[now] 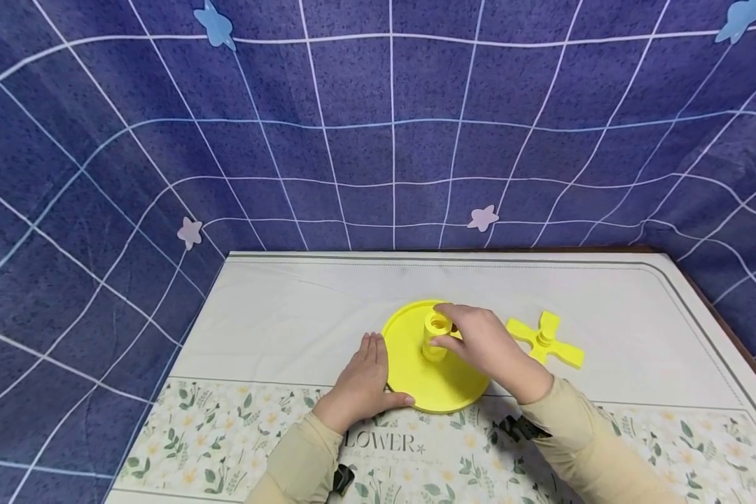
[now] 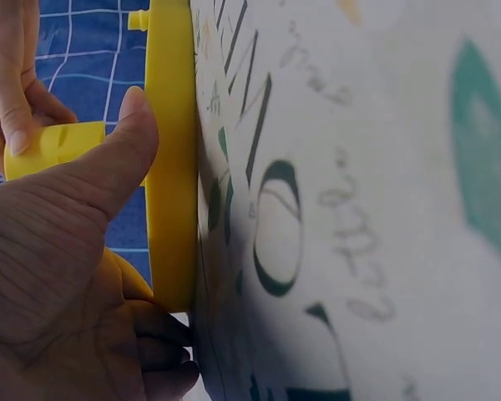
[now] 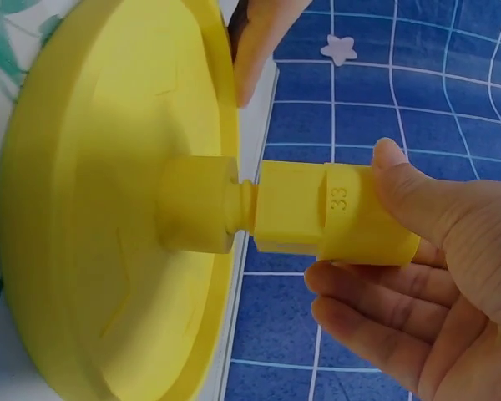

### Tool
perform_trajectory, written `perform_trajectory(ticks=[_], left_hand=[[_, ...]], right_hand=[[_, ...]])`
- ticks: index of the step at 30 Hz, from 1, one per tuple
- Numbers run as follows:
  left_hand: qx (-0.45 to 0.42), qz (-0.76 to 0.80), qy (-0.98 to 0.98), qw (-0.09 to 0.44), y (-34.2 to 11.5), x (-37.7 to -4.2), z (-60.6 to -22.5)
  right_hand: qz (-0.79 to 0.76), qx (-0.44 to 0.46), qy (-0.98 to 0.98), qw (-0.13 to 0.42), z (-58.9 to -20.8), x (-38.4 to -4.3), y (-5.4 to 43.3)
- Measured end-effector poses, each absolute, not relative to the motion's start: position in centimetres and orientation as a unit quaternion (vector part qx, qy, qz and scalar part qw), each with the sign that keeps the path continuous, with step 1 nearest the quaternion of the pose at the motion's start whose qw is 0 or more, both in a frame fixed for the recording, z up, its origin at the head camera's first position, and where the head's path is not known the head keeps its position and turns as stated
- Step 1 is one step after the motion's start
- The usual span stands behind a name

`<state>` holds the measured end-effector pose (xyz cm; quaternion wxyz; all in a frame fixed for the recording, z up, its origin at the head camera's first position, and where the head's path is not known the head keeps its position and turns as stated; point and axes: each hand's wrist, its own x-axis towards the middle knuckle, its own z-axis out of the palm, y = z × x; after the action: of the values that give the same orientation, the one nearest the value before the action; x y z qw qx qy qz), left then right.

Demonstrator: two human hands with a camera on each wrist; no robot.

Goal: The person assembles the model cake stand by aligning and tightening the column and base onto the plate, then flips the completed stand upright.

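Note:
A round yellow plate with a raised rim lies flat on the table. Its short centre post stands upright. My left hand rests against the plate's left side, fingers straight along the rim and thumb spread along the near edge. My right hand pinches a yellow cylindrical connector between thumb and fingers, upright over the post. The connector has a squared section and raised digits. A narrow neck lies between connector and post; how deep it sits is hidden.
Right of the plate lies a yellow cross-shaped piece with a small peg at its centre. The table has a white cover with a floral front band. Blue gridded curtains enclose the back and sides.

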<state>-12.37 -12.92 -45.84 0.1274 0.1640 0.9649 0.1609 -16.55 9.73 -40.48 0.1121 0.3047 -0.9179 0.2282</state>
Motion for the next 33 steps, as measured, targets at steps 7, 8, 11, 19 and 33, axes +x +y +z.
perform_trajectory(ticks=[7,8,11,19,33], left_hand=[[0.163,0.154,0.966,0.131,-12.9,-12.4,-45.9],[0.164,0.153,0.966,0.13,-12.9,-12.4,-45.9],[0.166,0.154,0.966,0.127,-12.9,-12.4,-45.9],[0.163,0.16,0.965,0.125,-13.0,-12.4,-46.2],[0.167,0.155,0.966,0.124,-12.9,-12.4,-46.2]], right_hand=[[0.224,0.242,-0.934,0.136,-41.0,-16.8,9.5],[0.225,0.236,-0.935,0.141,-41.1,-16.8,9.5],[0.221,0.23,-0.935,0.153,-41.5,-16.9,9.6],[0.248,0.255,-0.926,0.124,-42.2,-16.9,9.8],[0.363,0.314,-0.876,0.044,-42.1,-17.6,10.2]])
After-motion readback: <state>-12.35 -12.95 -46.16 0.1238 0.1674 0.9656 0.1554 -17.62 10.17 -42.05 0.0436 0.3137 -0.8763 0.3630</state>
